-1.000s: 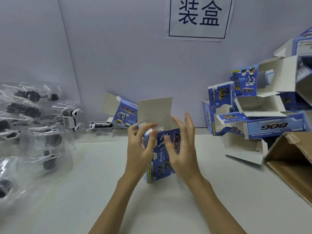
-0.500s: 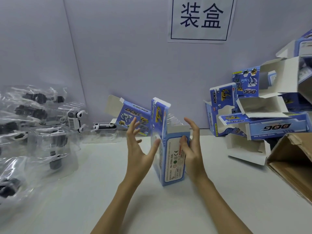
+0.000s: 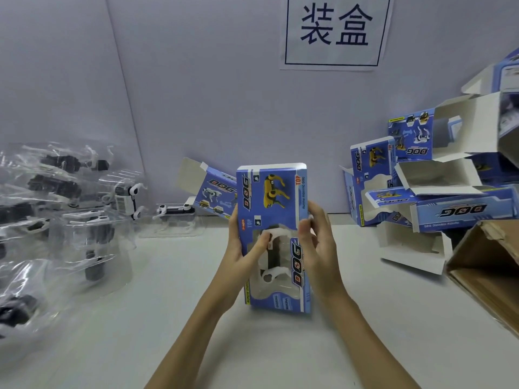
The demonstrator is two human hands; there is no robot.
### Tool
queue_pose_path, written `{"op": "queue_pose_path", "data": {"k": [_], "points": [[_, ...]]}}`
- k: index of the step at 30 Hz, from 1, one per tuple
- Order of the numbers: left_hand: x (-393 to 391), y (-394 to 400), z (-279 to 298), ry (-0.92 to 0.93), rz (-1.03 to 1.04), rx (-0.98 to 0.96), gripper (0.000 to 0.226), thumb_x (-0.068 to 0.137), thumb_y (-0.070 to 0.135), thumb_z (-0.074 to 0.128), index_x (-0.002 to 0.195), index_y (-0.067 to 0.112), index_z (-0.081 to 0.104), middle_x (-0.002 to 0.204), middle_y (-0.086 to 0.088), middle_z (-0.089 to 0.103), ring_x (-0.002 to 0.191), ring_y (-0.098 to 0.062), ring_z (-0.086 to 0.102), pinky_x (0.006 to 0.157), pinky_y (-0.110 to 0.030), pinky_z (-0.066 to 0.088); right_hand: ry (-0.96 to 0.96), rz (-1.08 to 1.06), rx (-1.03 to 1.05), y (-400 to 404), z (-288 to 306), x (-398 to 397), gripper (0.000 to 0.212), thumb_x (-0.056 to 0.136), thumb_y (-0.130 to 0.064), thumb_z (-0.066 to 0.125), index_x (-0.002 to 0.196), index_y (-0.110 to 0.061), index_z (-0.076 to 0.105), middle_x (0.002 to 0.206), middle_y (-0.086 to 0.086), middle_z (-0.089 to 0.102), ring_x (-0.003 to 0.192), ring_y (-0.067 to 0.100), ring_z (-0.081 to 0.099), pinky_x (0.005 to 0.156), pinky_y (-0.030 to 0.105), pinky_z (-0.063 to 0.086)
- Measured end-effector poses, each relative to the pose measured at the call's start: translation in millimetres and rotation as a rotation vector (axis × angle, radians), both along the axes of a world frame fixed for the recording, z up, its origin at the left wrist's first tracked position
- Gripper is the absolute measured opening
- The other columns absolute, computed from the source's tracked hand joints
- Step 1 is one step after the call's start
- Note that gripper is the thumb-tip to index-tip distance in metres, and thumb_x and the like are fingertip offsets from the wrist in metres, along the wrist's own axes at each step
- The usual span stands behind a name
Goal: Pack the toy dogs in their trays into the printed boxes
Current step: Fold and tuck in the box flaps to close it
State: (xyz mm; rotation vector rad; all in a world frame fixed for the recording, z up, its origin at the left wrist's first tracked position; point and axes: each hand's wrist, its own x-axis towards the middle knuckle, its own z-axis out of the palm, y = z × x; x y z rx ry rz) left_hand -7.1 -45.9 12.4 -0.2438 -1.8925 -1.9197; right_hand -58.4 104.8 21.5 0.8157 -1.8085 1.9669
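Compared with half a second ago, the printed box (image 3: 273, 237) now shows its front face with the window to the camera, where before its narrow label side was turned this way. It stands upright on its short end on the white bench (image 3: 365, 332), in the middle, and both hands hold it. The left hand (image 3: 243, 254) grips the left edge, with the thumb lying across the clear window. The right hand (image 3: 317, 242) grips the right edge, fingers curled at the side. Through the window a black and white toy dog (image 3: 273, 256) is visible inside the box.

On the left of the bench lies a heap of clear plastic trays (image 3: 61, 226) with more toy dogs in them. Behind the held box another open box (image 3: 214, 195) leans against the wall. On the right is a pile of empty open boxes (image 3: 429, 192), and near it a brown cardboard carton (image 3: 488, 270) lies at the edge. A paper sign (image 3: 334, 32) hangs on the wall.
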Motion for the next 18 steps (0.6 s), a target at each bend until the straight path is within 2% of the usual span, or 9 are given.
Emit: {"op": "queue_pose_path", "data": {"k": [1,3,5,6,8,10,11,14,18], "points": [[1.3,0.1,1.6,-0.001,-0.013,0.004,0.062,0.092,0.052,0.068,0.137,0.074,0.032,0.141,0.019,0.062,0.128,-0.009,0.063,0.096,-0.028,0.058,-0.005,0.001,0.01,0.7,-0.4,-0.4,0.068,0.095,-0.07,0.051,0.144,-0.022,0.049,0.142,0.008,0.058,0.131,0.019,0.061,0.101,0.033,0.056],[3.8,0.6,4.7,0.006,0.006,0.001,0.053,0.09,0.056,0.07,0.128,0.075,0.039,0.137,0.02,0.063,0.127,-0.011,0.064,0.09,-0.026,0.06,-0.013,-0.004,0.023,0.4,0.6,-0.2,0.05,0.096,-0.06,0.055,0.136,-0.031,0.053,0.131,0.0,0.064,0.12,0.009,0.065,0.091,0.025,0.057],[5.1,2.8,7.0,0.043,0.036,0.013,0.044,0.088,0.061,0.071,0.125,0.064,0.047,0.131,0.016,0.067,0.12,-0.014,0.068,0.083,-0.025,0.061,-0.02,-0.009,0.004,-0.3,1.7,1.0,0.039,0.096,-0.053,0.056,0.128,-0.032,0.056,0.116,-0.005,0.067,0.104,0.004,0.068,0.08,0.02,0.057],[5.8,4.8,8.1,0.064,0.05,0.021,0.041,0.087,0.06,0.069,0.123,0.059,0.05,0.129,0.014,0.068,0.117,-0.015,0.07,0.082,-0.025,0.061,-0.016,-0.011,-0.021,0.1,2.1,2.8,0.043,0.095,-0.06,0.057,0.125,-0.029,0.059,0.109,-0.005,0.067,0.097,0.004,0.068,0.076,0.021,0.056],[8.0,9.8,11.9,0.113,0.085,0.021,0.028,0.09,0.057,0.064,0.117,0.059,0.055,0.124,0.017,0.071,0.113,-0.011,0.071,0.082,-0.021,0.059,-0.002,-0.019,-0.066,-0.1,4.1,7.6,0.058,0.09,-0.077,0.056,0.118,-0.027,0.062,0.103,0.002,0.068,0.092,0.015,0.069,0.072,0.03,0.059],[9.0,13.5,13.9,0.123,0.095,0.041,0.026,0.092,0.056,0.061,0.114,0.066,0.056,0.122,0.021,0.071,0.112,-0.009,0.071,0.082,-0.02,0.059,-0.004,-0.012,-0.105,0.0,6.3,10.0,0.056,0.088,-0.081,0.055,0.107,-0.03,0.066,0.098,0.017,0.066,0.09,0.042,0.065,0.075,0.058,0.059],[9.3,14.3,14.6,0.109,0.091,0.057,0.031,0.091,0.057,0.062,0.12,0.066,0.055,0.123,0.02,0.071,0.114,-0.01,0.071,0.083,-0.023,0.06,-0.022,-0.01,-0.13,-0.2,7.7,10.9,0.056,0.089,-0.08,0.055,0.102,-0.028,0.067,0.094,0.024,0.062,0.088,0.052,0.059,0.073,0.064,0.055],[6.9,13.0,14.1,0.052,0.057,0.134,0.055,0.091,0.052,0.064,0.143,0.043,0.048,0.127,0.01,0.072,0.118,-0.019,0.071,0.085,-0.032,0.063,-0.054,-0.006,-0.146,-1.7,11.3,13.8,0.051,0.091,-0.077,0.057,0.103,-0.028,0.068,0.096,0.023,0.063,0.091,0.053,0.06,0.074,0.067,0.054],[9.8,15.8,17.1,0.074,0.07,0.159,0.034,0.092,0.041,0.065,0.123,0.041,0.049,0.125,-0.008,0.07,0.106,-0.03,0.074,0.084,-0.043,0.063,-0.07,0.018,-0.156,-1.0,10.8,12.8,0.03,0.098,-0.05,0.059,0.108,-0.021,0.064,0.103,0.017,0.068,0.099,0.048,0.065,0.083,0.067,0.056]]}}
